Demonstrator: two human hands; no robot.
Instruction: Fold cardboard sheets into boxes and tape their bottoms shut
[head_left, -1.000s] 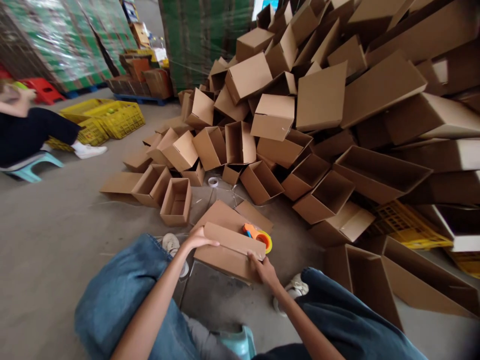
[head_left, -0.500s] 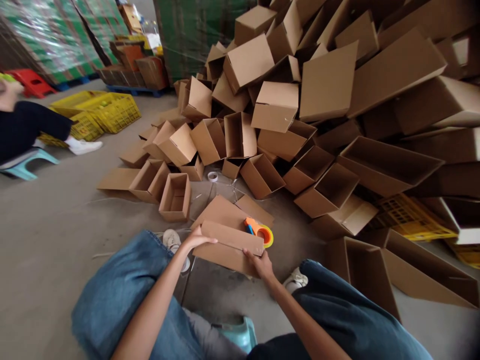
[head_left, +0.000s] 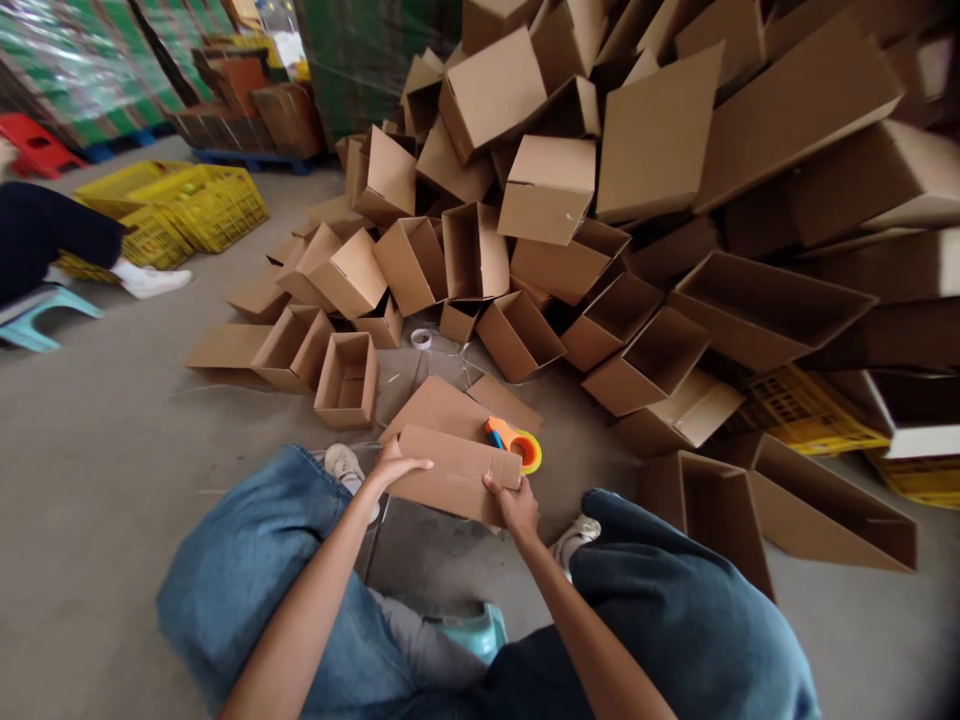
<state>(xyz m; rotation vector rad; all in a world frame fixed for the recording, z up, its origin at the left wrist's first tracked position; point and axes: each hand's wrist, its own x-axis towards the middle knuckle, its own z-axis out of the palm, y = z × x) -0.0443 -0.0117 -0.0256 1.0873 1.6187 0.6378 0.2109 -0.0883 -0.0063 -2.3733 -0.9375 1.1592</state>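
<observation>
Between my knees I hold a brown cardboard box [head_left: 450, 475] with its long flaps facing up. My left hand [head_left: 394, 465] grips its left end, thumb lying over the top. My right hand [head_left: 516, 503] grips the right end near the front corner, the thumb on a flap. The flaps lie close together, with a faint seam visible at the right end. Just beyond the right end rests an orange tape dispenser [head_left: 514, 442] with a yellow roll. A flat cardboard piece [head_left: 435, 405] lies behind the box. The undersides of both hands are hidden.
A large heap of open cardboard boxes [head_left: 547, 190] rises ahead and to the right. A white tape roll [head_left: 421, 339] lies on the floor. Yellow crates [head_left: 214, 207] and a seated person's leg [head_left: 60, 235] are at left. A light-blue stool [head_left: 472, 630] is under me.
The box's raised top flap has come down against the other flap, and the gap between them has narrowed. Both hands keep their hold. The view has shifted slightly.
</observation>
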